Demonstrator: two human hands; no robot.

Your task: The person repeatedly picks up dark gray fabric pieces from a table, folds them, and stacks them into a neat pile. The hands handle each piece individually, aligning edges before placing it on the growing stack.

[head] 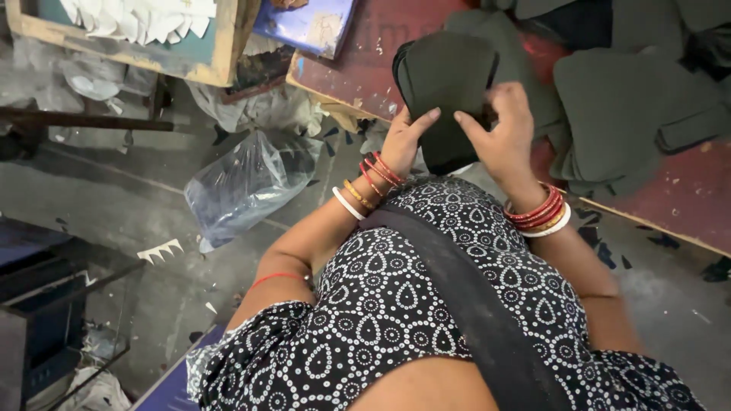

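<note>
Dark felt-like cut pieces (445, 91), rounded, stacked between left hand (403, 137) and right hand (502, 133).

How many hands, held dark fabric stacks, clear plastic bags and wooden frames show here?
Hands, left hand and right hand: 2
Dark olive stack of cut fabric pieces, held: 1
Clear crumpled plastic bag on floor: 1
Wooden frame: 1
Total: 5

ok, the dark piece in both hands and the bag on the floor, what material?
Dark piece: looks like matte olive-black fabric or felt, no sheen, soft curved edge; the left hand and right hand grip it. Bag: thin clear plastic film, glossy and crinkled, contents dimly visible.
</note>
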